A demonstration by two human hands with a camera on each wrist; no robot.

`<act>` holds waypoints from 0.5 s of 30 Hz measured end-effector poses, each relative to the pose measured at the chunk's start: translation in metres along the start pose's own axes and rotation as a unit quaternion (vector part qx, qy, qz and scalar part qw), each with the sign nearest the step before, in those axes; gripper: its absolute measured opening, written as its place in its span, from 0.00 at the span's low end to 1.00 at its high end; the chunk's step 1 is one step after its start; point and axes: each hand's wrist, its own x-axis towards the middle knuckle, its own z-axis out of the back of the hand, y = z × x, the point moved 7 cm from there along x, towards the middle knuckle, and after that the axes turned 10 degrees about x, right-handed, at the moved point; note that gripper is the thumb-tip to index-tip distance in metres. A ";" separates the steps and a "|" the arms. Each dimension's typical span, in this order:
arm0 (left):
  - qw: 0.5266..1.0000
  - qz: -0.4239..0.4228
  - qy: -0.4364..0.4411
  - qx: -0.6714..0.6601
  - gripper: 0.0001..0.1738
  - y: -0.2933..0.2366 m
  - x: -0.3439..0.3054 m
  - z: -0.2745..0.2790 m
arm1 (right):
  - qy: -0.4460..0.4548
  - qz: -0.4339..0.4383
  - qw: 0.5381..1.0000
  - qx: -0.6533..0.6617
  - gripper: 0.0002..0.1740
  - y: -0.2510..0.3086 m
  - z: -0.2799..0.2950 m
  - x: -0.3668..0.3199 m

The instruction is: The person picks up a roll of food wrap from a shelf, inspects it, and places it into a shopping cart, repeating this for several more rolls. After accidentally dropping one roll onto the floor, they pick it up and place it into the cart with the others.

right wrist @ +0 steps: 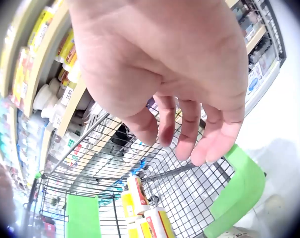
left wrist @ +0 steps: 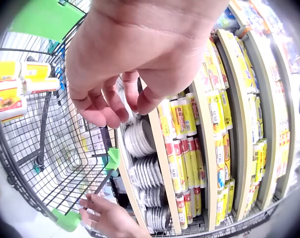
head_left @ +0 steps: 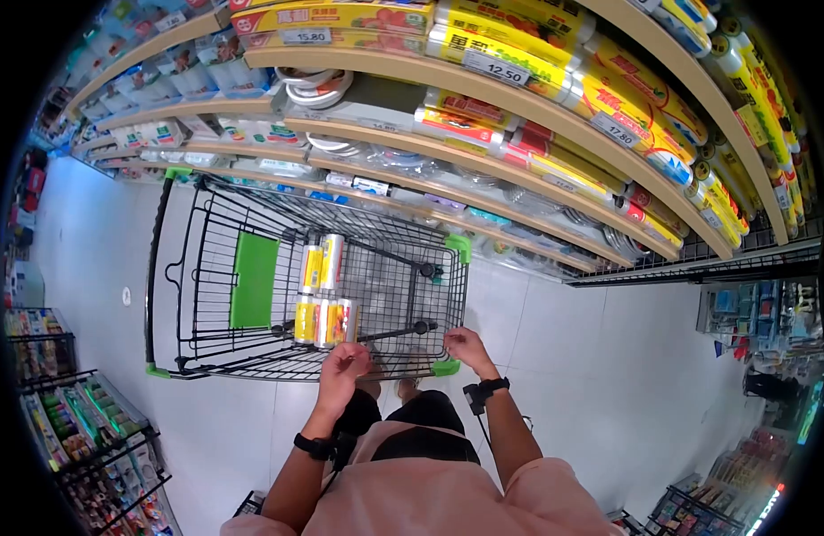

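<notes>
Shopping cart [head_left: 372, 295]: metal wire mesh. Cart panel [head_left: 255, 280]: smooth plastic. Rolls [head_left: 325, 320]: glossy, plastic-looking wrap. Shelf edging [head_left: 376, 62]: matt, wood-like. Floor [head_left: 573, 357]: smooth, glossy tile. Shirt [head_left: 430, 496]: matt cloth.

Pale tiled floor [head_left: 573, 357], stocked shelves [head_left: 367, 61]

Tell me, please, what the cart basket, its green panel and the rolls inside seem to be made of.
Cart basket: probably metal, dark-coated; thin bars cross in a grid.
Green panel: likely plastic, smooth, with one even colour.
Rolls: outer wrap looks like plastic film or coated paper, shiny, with yellow, red and white print; what is inside, I cannot tell.
</notes>
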 end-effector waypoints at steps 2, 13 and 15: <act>1.000 0.009 -0.004 -0.021 0.04 -0.004 0.001 0.016 | -0.014 -0.020 1.000 -0.011 0.11 0.000 0.001 -0.002; 0.993 0.039 -0.033 -0.106 0.05 0.006 0.046 0.089 | -0.072 -0.093 0.993 -0.006 0.12 0.038 -0.040 -0.003; 0.992 0.035 -0.027 -0.118 0.05 0.001 0.051 0.093 | -0.060 -0.086 0.994 -0.006 0.12 0.046 -0.049 -0.004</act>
